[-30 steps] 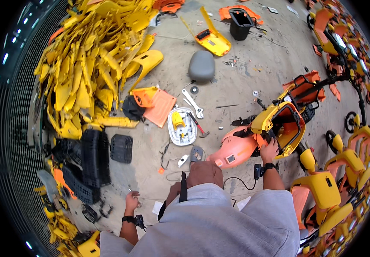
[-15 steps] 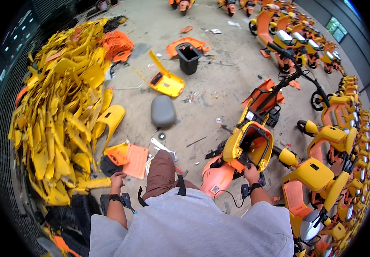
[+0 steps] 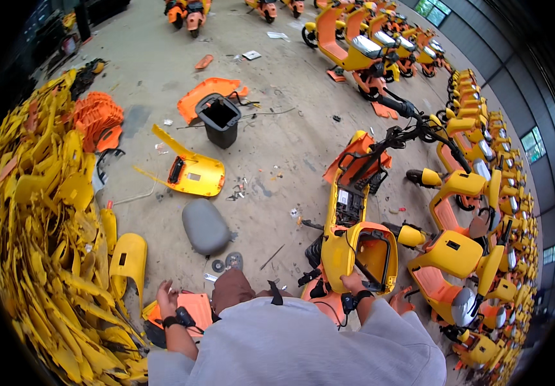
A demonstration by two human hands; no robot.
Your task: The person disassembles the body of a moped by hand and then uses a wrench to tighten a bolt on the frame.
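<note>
A partly stripped yellow-and-orange electric scooter stands to my right, its handlebar leaning away from me. My right hand grips the near edge of its yellow body cover, beside the hollow opening under the seat position; some fingertips are hidden. My left hand is held out to my left with nothing in it, its fingers apart. Below and beside that hand lies a flat orange panel. Both wrists carry black straps with small devices.
Yellow plastic parts form a large heap on the left. On the floor lie a grey seat, a yellow cover and a curved yellow piece; a black bin stands beyond. Rows of scooters line the right side.
My view has swung to the right. My right hand has shifted onto the near edge of the yellow body cover. My left hand has lifted, its fingers spreading.
</note>
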